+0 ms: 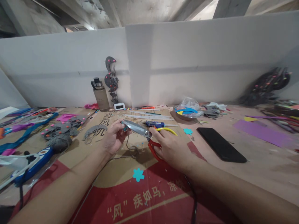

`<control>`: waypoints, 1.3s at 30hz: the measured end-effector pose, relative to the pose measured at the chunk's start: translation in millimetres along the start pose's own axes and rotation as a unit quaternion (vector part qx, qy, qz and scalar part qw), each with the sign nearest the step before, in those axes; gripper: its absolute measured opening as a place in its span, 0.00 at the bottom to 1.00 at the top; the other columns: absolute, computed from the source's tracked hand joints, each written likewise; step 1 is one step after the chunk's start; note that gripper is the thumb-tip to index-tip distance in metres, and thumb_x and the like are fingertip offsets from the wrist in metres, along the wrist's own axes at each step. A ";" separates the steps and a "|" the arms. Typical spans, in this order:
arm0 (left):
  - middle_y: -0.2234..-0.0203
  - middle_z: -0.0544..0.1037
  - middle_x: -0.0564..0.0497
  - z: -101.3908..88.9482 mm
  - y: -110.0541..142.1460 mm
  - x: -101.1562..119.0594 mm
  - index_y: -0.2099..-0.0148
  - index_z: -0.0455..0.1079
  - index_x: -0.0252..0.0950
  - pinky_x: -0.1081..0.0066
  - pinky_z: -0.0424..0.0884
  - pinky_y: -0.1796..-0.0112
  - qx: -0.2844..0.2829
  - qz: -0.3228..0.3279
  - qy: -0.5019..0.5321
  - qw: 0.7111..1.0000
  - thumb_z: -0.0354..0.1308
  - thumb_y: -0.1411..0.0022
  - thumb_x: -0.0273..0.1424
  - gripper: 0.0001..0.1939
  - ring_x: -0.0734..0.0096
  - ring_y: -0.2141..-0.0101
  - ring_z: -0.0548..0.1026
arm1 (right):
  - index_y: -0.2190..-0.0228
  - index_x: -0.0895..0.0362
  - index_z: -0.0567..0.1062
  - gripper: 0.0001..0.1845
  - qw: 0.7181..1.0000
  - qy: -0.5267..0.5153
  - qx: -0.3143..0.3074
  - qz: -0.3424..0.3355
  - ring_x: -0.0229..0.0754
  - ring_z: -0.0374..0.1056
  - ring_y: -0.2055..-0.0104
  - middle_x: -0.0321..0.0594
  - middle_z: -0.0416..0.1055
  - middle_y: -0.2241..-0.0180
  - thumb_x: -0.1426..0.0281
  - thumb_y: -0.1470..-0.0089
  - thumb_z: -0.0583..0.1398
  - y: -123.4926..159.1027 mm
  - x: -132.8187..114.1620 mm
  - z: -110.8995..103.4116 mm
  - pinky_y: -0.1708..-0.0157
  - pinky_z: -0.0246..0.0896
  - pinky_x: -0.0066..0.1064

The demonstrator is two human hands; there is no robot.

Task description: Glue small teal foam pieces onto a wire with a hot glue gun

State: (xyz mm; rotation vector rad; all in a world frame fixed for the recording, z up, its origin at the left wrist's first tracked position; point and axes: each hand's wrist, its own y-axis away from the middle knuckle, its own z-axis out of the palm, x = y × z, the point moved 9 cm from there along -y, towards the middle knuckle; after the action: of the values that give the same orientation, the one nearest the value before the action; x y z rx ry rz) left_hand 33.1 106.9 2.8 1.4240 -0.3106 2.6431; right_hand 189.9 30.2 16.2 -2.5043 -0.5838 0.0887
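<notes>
A person's two bare hands meet over a cardboard sheet (114, 180) on a table (224, 177). The left hand (114, 137) seems to pinch a small turquoise piece (125, 127) between its fingertips. The right hand (170, 146) grips the scissors (136, 128) by their red and yellow handles, the blade tip beside the left fingers; whether the blades are parted, I cannot tell. Grey yarn (132, 152) trails over the cardboard below.

Two turquoise shapes look fully cut: a star (138, 175) toward the cardboard's near edge, and a cutout (188, 131) just beyond its right edge, near a phone (221, 144). The piece in hand appears unfinished; how much cutting remains is hidden by the fingers.
</notes>
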 end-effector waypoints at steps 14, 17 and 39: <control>0.78 0.71 0.56 -2.6 -0.4 -2.1 0.71 0.68 0.34 0.73 0.71 0.69 0.004 -0.005 0.007 1.000 0.60 0.55 0.23 0.06 0.78 0.77 0.70 | 0.44 0.57 0.59 0.26 1.000 0.013 -0.026 -0.007 0.44 0.66 0.69 0.48 0.70 0.66 0.67 0.45 0.52 0.8 -1.1 4.2 0.71 0.57 0.32; 0.77 0.72 0.55 -2.7 -0.3 -2.3 0.71 0.67 0.34 0.73 0.70 0.69 0.008 -0.008 0.002 1.000 0.60 0.56 0.23 0.07 0.77 0.75 0.71 | 0.44 0.58 0.59 0.27 0.999 -0.004 -0.040 0.002 0.45 0.67 0.67 0.49 0.71 0.65 0.68 0.46 0.52 0.1 0.1 6.0 0.71 0.58 0.32; 0.81 0.68 0.55 -9.0 -6.0 1.3 0.75 0.66 0.32 0.76 0.68 0.76 0.032 0.014 0.021 0.999 0.58 0.54 0.22 0.04 0.80 0.80 0.66 | 0.45 0.55 0.60 0.28 0.999 -0.036 -0.010 0.004 0.45 0.66 0.62 0.47 0.70 0.62 0.69 0.48 0.55 1.0 6.9 9.2 0.66 0.60 0.34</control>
State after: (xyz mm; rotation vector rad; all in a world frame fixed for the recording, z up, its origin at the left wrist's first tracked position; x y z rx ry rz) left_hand 26.2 114.9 -0.2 1.3909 -0.2446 2.7251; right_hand 194.9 37.0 8.3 -2.5323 -0.6080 0.1775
